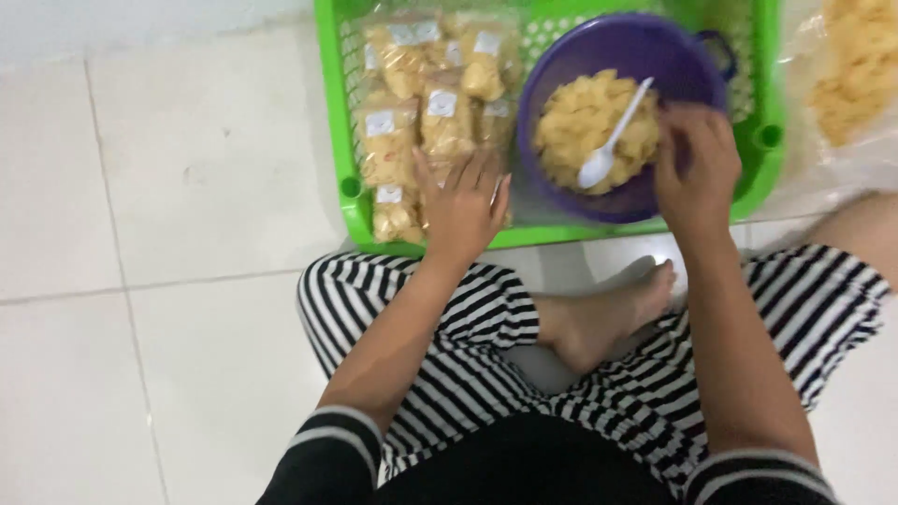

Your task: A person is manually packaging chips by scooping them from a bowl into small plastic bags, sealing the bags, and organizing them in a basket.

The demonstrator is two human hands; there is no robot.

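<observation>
A green plastic basket (348, 187) lies on the white tile floor in front of me. Its left half holds several small clear bags of yellow chips (440, 117), each with a white label. My left hand (460, 204) rests flat on the nearest bags, fingers spread. In the basket's right half sits a purple bowl (645, 47) filled with loose yellow chips (572, 126), with a white plastic spoon (613, 140) lying in them. My right hand (694, 166) is at the bowl's right rim, fingers curled on the spoon's handle end.
A large clear bag of yellow chips (856, 65) lies on the floor to the right of the basket. My crossed legs in striped trousers and a bare foot (608, 318) sit just below the basket. White tiles (187, 187) stretch to the left.
</observation>
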